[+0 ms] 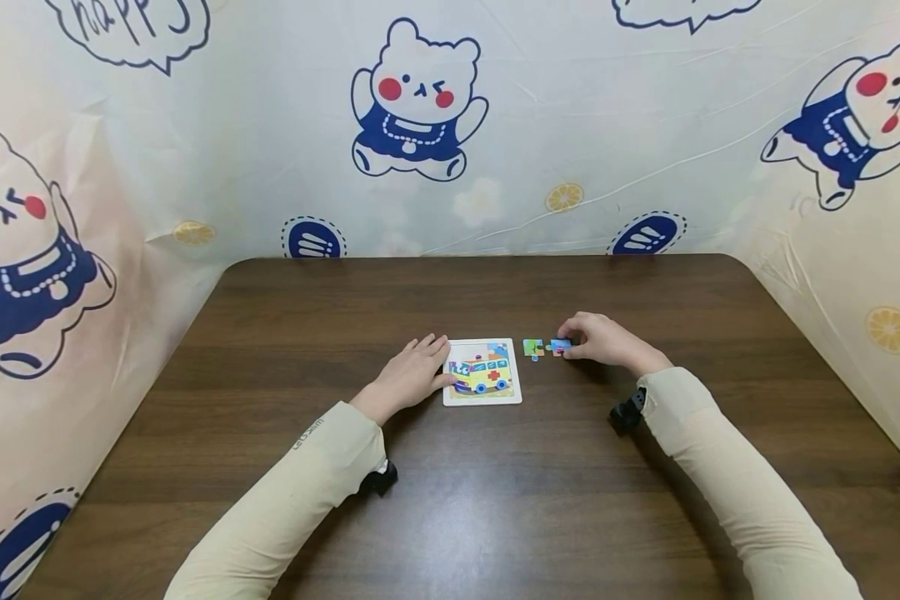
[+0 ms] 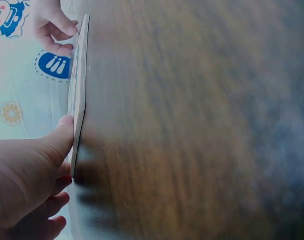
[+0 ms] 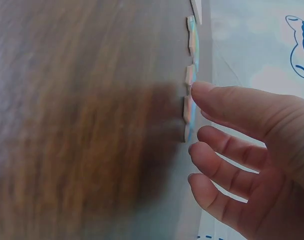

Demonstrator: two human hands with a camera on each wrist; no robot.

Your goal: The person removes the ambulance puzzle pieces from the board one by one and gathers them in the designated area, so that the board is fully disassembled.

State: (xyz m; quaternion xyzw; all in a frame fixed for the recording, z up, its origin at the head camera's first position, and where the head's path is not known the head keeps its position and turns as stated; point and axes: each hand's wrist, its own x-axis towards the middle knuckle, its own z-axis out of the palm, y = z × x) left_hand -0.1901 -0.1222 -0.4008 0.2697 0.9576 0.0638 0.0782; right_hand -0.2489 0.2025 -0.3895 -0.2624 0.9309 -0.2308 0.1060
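Observation:
A small jigsaw puzzle in a white-rimmed tray point(image 1: 483, 402), showing a yellow ambulance picture point(image 1: 487, 375), lies flat on the table. My left hand point(image 1: 408, 377) rests along its left side, fingers fairly straight and thumb at the rim; the left wrist view shows the tray point(image 2: 81, 95) edge-on against that thumb. Right of the tray lies a green puzzle piece point(image 1: 532, 347). Just beyond it, my right hand point(image 1: 603, 340) pinches a blue puzzle piece point(image 1: 558, 345) between thumb and finger, low at the table. The right wrist view shows the thumb point(image 3: 231, 102) touching that piece's edge.
The brown wooden table point(image 1: 450, 517) extends around the tray on every side. Behind and beside it hangs a pale cloth point(image 1: 270, 125) printed with cartoon bears. Dark wrist cameras point(image 1: 627, 412) sit under both sleeves, close above the tabletop.

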